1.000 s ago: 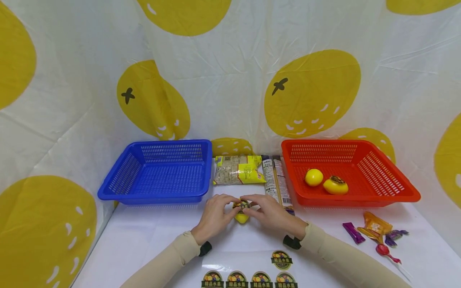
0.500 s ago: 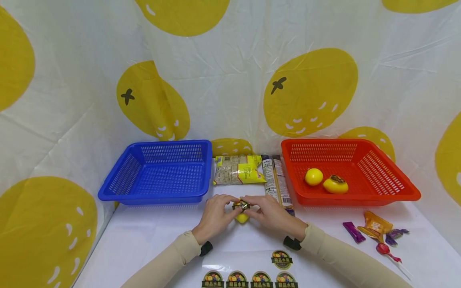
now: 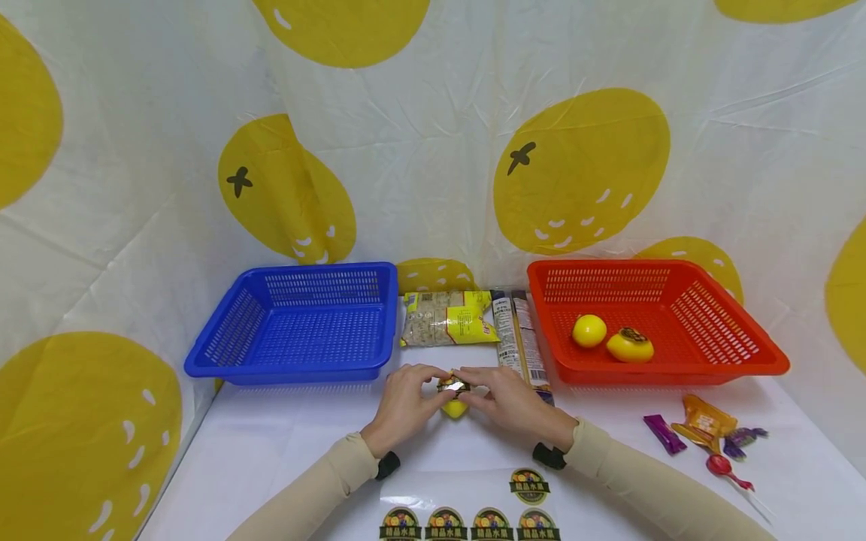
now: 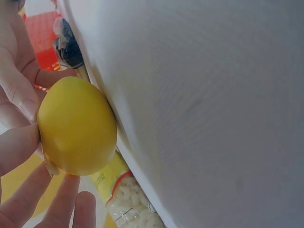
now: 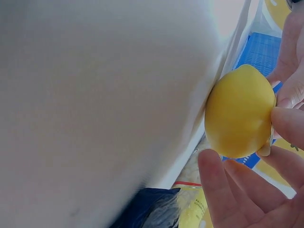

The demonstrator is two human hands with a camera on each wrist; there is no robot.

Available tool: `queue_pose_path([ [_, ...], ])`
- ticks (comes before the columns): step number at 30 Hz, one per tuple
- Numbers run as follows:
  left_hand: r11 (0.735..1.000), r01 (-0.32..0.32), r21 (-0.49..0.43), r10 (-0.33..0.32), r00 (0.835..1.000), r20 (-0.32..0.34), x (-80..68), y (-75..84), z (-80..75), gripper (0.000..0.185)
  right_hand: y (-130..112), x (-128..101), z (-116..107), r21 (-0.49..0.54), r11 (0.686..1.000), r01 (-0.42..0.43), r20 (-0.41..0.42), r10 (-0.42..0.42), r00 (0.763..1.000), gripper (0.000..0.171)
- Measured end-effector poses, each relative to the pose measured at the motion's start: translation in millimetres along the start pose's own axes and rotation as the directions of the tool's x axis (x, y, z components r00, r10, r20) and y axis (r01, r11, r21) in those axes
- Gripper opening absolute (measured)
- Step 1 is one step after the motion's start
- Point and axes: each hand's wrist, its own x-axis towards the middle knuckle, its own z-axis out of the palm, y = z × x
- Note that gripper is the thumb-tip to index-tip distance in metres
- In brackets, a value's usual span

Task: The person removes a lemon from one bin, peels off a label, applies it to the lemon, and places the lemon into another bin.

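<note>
A yellow lemon (image 3: 455, 409) sits on the white table between my two hands, with a dark round fruit label (image 3: 453, 386) on its upper side. My left hand (image 3: 404, 402) holds it from the left, thumb on the label and fingers at the far side. From the right, my right hand (image 3: 509, 402) holds it the same way. Both wrist views show the smooth side of the lemon (image 4: 78, 126), its underside against the tabletop. A sheet of the same labels (image 3: 443, 488) lies nearer me.
A blue basket (image 3: 291, 372) stands back left. Back right, a red basket (image 3: 670, 370) holds a plain lemon (image 3: 589, 330) and a labelled one (image 3: 631, 346). Between them lie a yellow food bag (image 3: 449, 319) and long packets (image 3: 521, 338). Wrapped sweets (image 3: 707, 424) and a lollipop (image 3: 720, 466) lie right.
Both hands stay in nearly the same place around the lemon. The label's top now catches more glare, and the thumbs have shifted slightly on it.
</note>
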Motion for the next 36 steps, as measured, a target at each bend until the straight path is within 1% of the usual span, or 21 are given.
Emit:
queue_pose_path([
  [6, 1.0, 0.019, -0.016, -0.018, 1.0, 0.019, 0.2, -1.7, -0.3, 0.028, -1.8, -1.4, -2.3, -0.005, 1.0, 0.022, -0.057, -0.023, 0.998, 0.039],
  [12, 0.999, 0.039, -0.038, -0.038, 0.999, 0.024, 1.6, -3.9, -1.2, 0.019, -1.3, -0.9, -2.3, -0.007, 1.0, 0.016, -0.055, -0.017, 0.998, 0.036],
  [17, 0.999, 0.021, -0.037, -0.021, 1.0, 0.012, 2.3, -4.6, -1.3, 0.011, -0.9, -0.5, -0.7, -0.033, 0.999, 0.017, -0.077, -0.02, 0.997, 0.036],
  [21, 1.0, 0.004, -0.029, -0.004, 1.0, -0.005, 2.1, -3.8, -1.1, 0.009, -2.2, -1.4, -0.2, -0.063, 0.997, 0.048, -0.101, -0.054, 0.993, 0.034],
  [25, 1.0, -0.001, -0.02, 0.001, 1.0, -0.021, 2.2, -3.4, 0.2, 0.008, -3.3, -2.6, -0.1, -0.082, 0.994, 0.066, -0.1, -0.074, 0.992, 0.032],
  [32, 1.0, 0.012, -0.029, -0.013, 1.0, -0.028, 3.1, -2.4, 2.0, 0.008, -1.7, -3.0, 0.4, -0.077, 0.995, 0.06, -0.087, -0.067, 0.994, 0.033],
  [36, 1.0, 0.017, -0.025, -0.017, 0.999, -0.028, 4.4, -2.0, 2.4, 0.007, 0.5, -2.9, 0.5, -0.064, 0.996, 0.055, -0.094, -0.061, 0.994, 0.034],
])
